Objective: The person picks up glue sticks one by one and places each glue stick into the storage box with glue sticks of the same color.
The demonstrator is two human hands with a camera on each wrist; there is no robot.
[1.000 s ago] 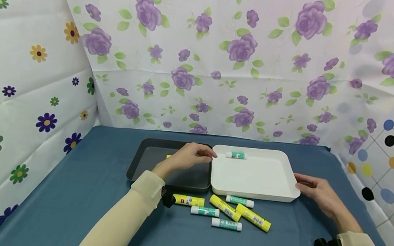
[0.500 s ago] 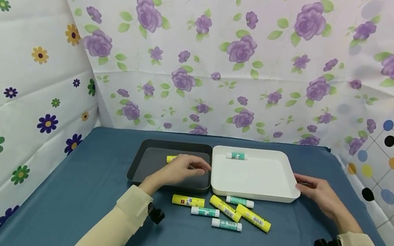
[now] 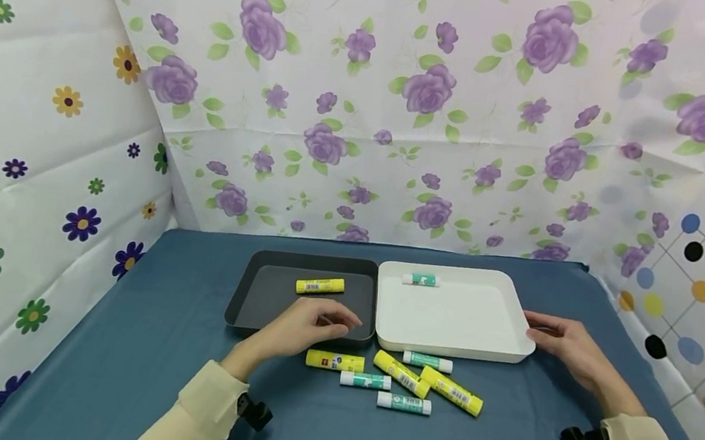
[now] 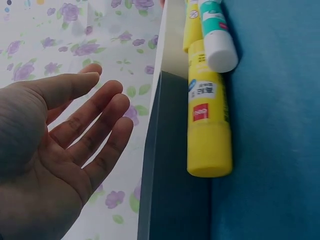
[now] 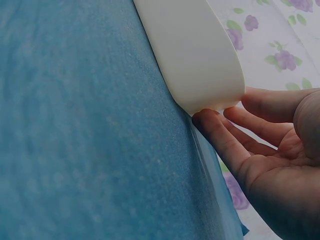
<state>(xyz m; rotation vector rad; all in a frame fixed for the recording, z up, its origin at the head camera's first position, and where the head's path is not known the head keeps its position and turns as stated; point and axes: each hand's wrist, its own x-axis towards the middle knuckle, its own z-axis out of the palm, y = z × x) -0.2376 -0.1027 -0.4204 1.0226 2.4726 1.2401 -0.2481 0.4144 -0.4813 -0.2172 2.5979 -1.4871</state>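
Observation:
My left hand (image 3: 302,328) hovers over the front right part of the dark grey tray (image 3: 264,293), fingers loosely bent and holding nothing. Behind it in that tray lies a yellow glue stick (image 3: 320,286). With fairly straight fingers, my right hand (image 3: 574,354) touches the outside of the white tray (image 3: 458,328) at its right end; the right wrist view has thumb and fingertips against the tray corner (image 5: 215,85). A green-and-white glue stick (image 3: 421,280) rests near the white tray's back edge. The left wrist view shows a yellow glue stick (image 4: 210,120) beside the dark tray's wall.
In front of the trays, yellow glue sticks (image 3: 335,361) and green-and-white ones (image 3: 404,403) lie scattered on the blue tablecloth (image 3: 313,435). Two of the yellow sticks (image 3: 452,391) touch or overlap. Flowered cloth (image 3: 340,101) hangs behind the table.
My left hand has drawn back from the border between the trays, toward the front left, uncovering the yellow glue stick in the dark tray. The right hand stays at the white tray.

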